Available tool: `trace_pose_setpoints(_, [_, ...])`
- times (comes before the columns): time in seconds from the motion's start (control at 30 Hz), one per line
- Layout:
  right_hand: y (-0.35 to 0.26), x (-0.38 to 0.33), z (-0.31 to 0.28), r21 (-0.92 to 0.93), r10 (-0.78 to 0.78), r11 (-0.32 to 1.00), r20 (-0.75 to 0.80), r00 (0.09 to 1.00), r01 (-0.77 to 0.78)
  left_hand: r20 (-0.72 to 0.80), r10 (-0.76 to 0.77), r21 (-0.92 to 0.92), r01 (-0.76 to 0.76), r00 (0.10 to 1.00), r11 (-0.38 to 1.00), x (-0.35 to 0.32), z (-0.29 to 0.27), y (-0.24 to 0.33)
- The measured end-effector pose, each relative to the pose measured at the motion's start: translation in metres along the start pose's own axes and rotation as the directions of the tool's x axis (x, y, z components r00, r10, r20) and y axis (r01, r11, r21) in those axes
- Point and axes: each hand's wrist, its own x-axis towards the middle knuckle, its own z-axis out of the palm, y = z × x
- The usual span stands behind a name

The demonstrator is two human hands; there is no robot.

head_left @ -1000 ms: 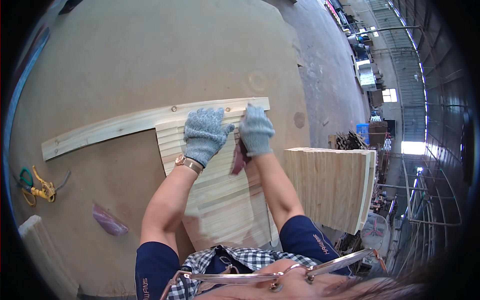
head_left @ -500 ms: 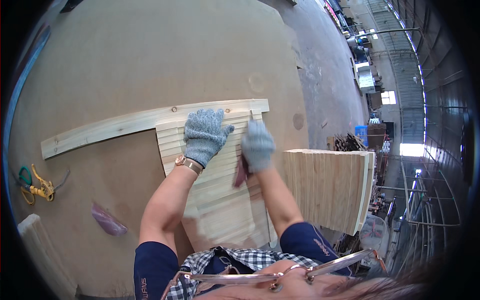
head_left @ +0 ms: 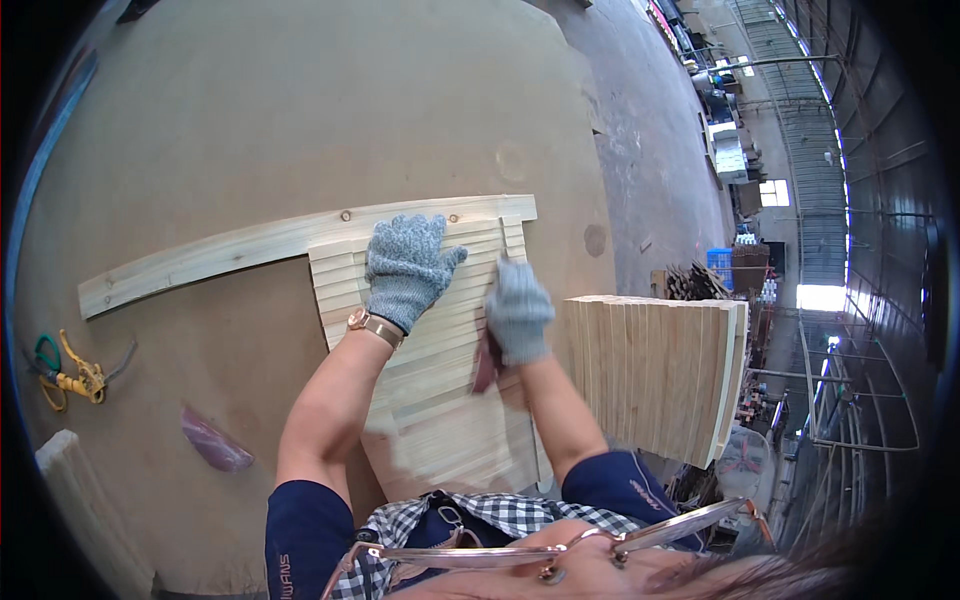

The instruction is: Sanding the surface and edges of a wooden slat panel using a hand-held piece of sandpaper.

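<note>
Crate (head_left: 720, 263), blue, contents indistinct, well beyond gloved hands (head_left: 408, 265) over wooden strips (head_left: 435, 385)

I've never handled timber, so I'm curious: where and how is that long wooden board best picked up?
Probably by the left end of the long wooden board, coming from the person's left and gripping its two long edges. It is narrow and lies flat; that end juts past the wooden strips, while the left hand covers part of the right half.
</note>
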Motion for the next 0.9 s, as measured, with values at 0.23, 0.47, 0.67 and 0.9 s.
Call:
trace_pose_setpoints(0.23, [0.008, 0.071, 0.031, -0.278, -0.347, 0.915, -0.17, 0.922, 0.293, -0.05, 0.012, -0.041, -0.014, 0.999, 0.999, 0.001, 0.0, 0.004])
trace_pose_setpoints(0.47, [0.061, 0.152, 0.038, 0.536, 0.243, 0.812, 0.052, 0.969, -0.232, -0.047, 0.049, -0.022, -0.05, 0.998, 0.998, 0.002, -0.002, 0.009])
trace_pose_setpoints(0.67, [0.089, 0.056, -0.04, 0.898, 0.509, 0.286, 0.154, 0.847, -0.335, -0.22, 0.07, -0.149, -0.104, 0.973, 0.983, -0.006, -0.015, 0.005])
trace_pose_setpoints(0.9, [0.044, -0.017, -0.062, 0.914, 0.572, 0.02, 0.323, 0.754, -0.406, -0.147, 0.064, -0.631, -0.144, 0.987, 0.762, -0.085, -0.028, 0.053])
